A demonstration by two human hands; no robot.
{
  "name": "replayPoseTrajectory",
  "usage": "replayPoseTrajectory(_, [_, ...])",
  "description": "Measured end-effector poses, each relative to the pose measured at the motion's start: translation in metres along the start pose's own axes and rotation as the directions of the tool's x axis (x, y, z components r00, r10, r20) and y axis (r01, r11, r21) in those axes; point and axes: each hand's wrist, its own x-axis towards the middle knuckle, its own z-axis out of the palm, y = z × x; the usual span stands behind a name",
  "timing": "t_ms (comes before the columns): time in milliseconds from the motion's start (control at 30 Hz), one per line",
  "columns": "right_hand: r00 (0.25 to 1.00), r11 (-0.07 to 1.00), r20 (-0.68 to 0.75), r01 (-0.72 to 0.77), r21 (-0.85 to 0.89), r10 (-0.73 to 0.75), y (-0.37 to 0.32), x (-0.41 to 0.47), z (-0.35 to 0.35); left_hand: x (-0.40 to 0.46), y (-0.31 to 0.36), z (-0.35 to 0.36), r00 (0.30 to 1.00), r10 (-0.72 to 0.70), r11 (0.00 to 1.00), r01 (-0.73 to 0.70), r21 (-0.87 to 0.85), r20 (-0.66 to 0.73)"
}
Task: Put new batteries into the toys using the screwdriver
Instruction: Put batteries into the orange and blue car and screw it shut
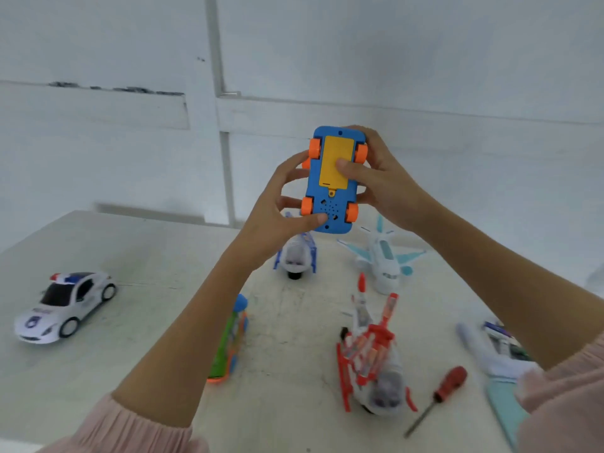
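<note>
**Checking the battery door on the blue toy**

Both hands hold a blue toy car (331,181) up in the air, above the far side of the bench (137,256), with its belly facing us. The left hand (277,217) curls round the left side, with its thumb on the bottom end near the little speaker holes. The right hand (376,181) curls round the right side, and its thumb presses flat on the yellow battery door (330,155).

The door looks closed, so I cannot tell if batteries are inside. I think this step is checking or pushing the door. A small tab sits just under it, maybe for a screw. If so, the next move needs the screwdriver (436,398), which lies untouched near the front right edge of the bench.

A tray of what may be batteries (500,336) sits by the right edge, too blurry to count.
</note>
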Motion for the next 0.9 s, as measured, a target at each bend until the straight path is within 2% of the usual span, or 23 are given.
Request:
replayPoseTrajectory(133, [0.998, 0.999, -0.041, -0.037, 0.021, 0.037, 0.007, -0.049, -0.051, -0.012, 0.007, 0.063, 0.991, -0.058, 0.996, 0.05, 0.069, 0.119])
replayPoseTrajectory(267, [0.996, 0.994, -0.036, -0.082, 0.07, 0.085, 0.016, -0.084, -0.083, -0.025, 0.016, 0.113, 0.974, -0.102, 0.994, 0.105, -0.005, 0.205])
replayPoseTrajectory(533, [0.988, 0.981, 0.016, -0.154, 0.115, 0.154, 0.034, -0.124, -0.11, -0.046, 0.021, 0.168, 0.982, -0.121, 0.985, 0.137, -0.106, 0.148])
replayPoseTrajectory(800, [0.986, 0.983, 0.042, -0.163, 0.084, 0.16, 0.048, -0.141, -0.124, -0.051, 0.016, 0.189, 0.98, -0.136, 0.989, 0.143, -0.045, 0.142])
replayPoseTrajectory(900, [0.985, 0.987, 0.063, -0.158, -0.008, 0.158, 0.052, -0.147, -0.13, -0.052, 0.012, 0.193, 0.983, -0.137, 0.99, 0.14, -0.016, 0.119])
